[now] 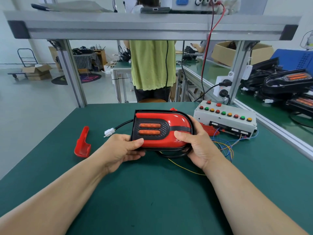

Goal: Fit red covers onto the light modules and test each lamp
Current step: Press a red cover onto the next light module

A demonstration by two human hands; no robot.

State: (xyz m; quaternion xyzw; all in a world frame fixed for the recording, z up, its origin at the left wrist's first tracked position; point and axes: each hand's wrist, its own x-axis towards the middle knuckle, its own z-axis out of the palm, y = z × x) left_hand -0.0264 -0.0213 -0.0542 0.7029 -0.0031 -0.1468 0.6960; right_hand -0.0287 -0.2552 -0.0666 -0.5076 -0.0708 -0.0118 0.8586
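A light module with a glossy red cover and two orange lamp strips is held above the green bench mat. My left hand grips its near left corner, thumb on the red cover. My right hand grips its rounded right end, thumb on top. The module's black cable runs left to a white connector lying on the mat. A loose red cover lies on the mat to the left. Another red cover lies behind my right hand, beside the test box.
A white test box with red, green and yellow buttons sits at the right, coloured wires trailing from it. Uncovered black modules are piled on the neighbouring bench at far right. A person in a green top stands beyond the bench under the aluminium shelf frame.
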